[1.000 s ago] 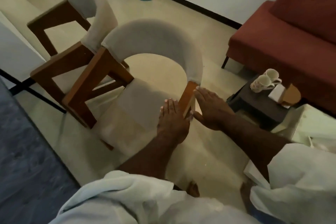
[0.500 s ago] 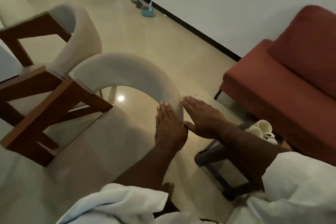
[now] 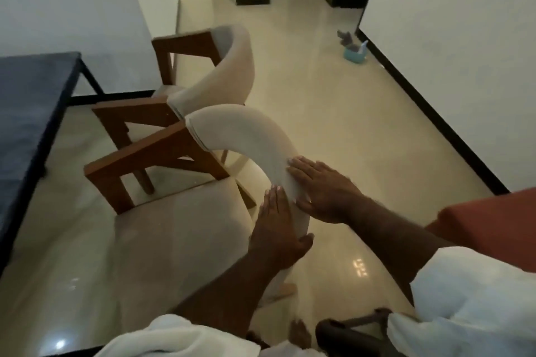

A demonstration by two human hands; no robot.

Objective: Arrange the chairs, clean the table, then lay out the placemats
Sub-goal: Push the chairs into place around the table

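Observation:
A wooden chair with a curved beige padded back (image 3: 246, 133) stands just in front of me. My left hand (image 3: 278, 229) presses flat on the inner side of its backrest, thumb wrapped under the edge. My right hand (image 3: 322, 191) lies flat on the outer side, so the backrest's right end is clamped between both palms. A second matching chair (image 3: 220, 72) stands just behind it, the two almost touching. The dark blue table (image 3: 26, 113) runs along the left edge of the view.
A red sofa (image 3: 490, 223) sits at the right edge, and a dark low stand (image 3: 351, 327) is near my feet. A small teal bucket (image 3: 353, 53) stands by the far wall. Bare tiled floor stretches ahead into a corridor.
The view has swung up and left, so the table and corridor now show. The near chair has shifted relative to the sofa, and both hands have stayed on its backrest, sliding slightly higher.

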